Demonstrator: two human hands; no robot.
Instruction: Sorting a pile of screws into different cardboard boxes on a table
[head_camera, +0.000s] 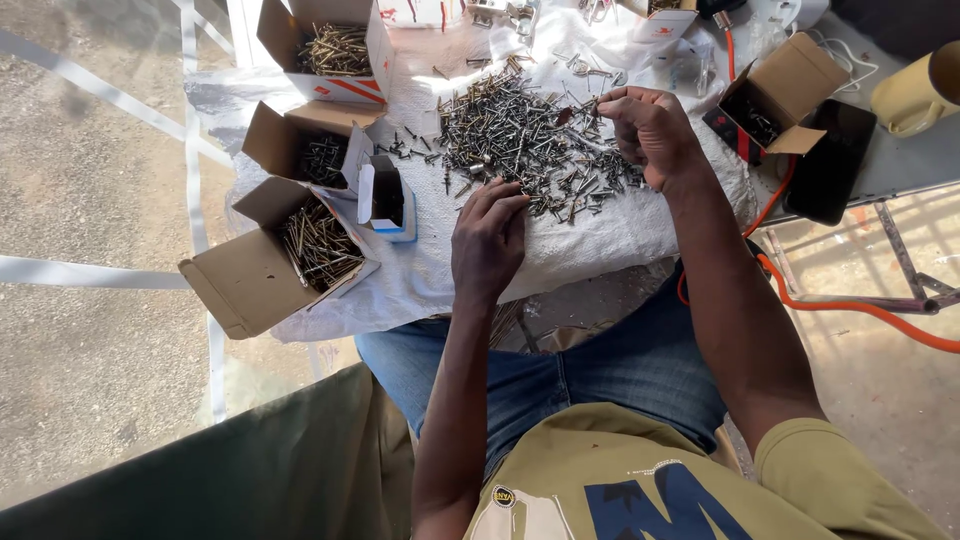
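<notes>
Left hand (488, 235) loosely curled, fingertips touching screw pile (520, 140), right hand (650, 130) pinching a screw above it

An outdoor, makeshift workshop spot in bright sun, set on bare concrete ground (90, 150). A small metal-framed table draped in white cloth (600, 240) carries a loose heap of grey metal screws (530, 140) and open brown cardboard boxes of sorted screws (300, 250). An orange cable (860, 308) trails across the ground beside it.
</notes>
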